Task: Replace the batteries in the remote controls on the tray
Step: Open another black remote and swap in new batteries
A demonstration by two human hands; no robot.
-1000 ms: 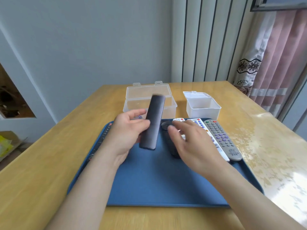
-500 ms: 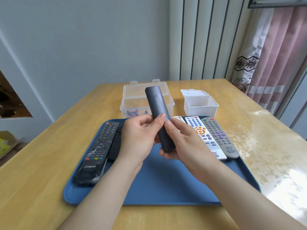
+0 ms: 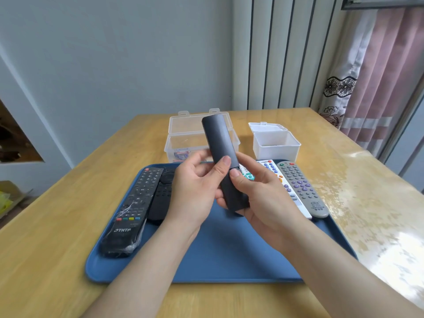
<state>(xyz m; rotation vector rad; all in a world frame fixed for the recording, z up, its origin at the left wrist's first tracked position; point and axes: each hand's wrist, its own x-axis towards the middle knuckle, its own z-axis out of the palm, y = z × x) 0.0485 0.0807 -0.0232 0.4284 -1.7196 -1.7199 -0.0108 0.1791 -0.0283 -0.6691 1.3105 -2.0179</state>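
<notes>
The step in hand looks like opening the battery cover of the slim dark remote [image 3: 218, 138], which is held back-side up, tilted away from the person, above the blue tray [image 3: 229, 260] and touching nothing but the hands. A faint seam crosses its back just between the two thumbs, so the lower part is probably the sliding cover (no catch or arrow shows).

To do it well, the left hand [image 3: 195, 191] should brace the upper body while the right thumb presses down just below the seam and pushes toward the near end. The force should be firm but short, so the cover does not fly off. Working low over the tray would catch a dropped cover or cell.

Both hands grasp the remote. The fingers [image 3: 206, 157] of the left hand wrap round its middle from the left, with the thumb lying on the back. The right hand [image 3: 259, 196] cradles the lower end from beneath, its thumb tip touching the back right under the left one.

On the surface [image 3: 57, 260] beyond the tray, an open clear box [image 3: 183, 143] holds what look like fresh batteries, within easy reach.
</notes>
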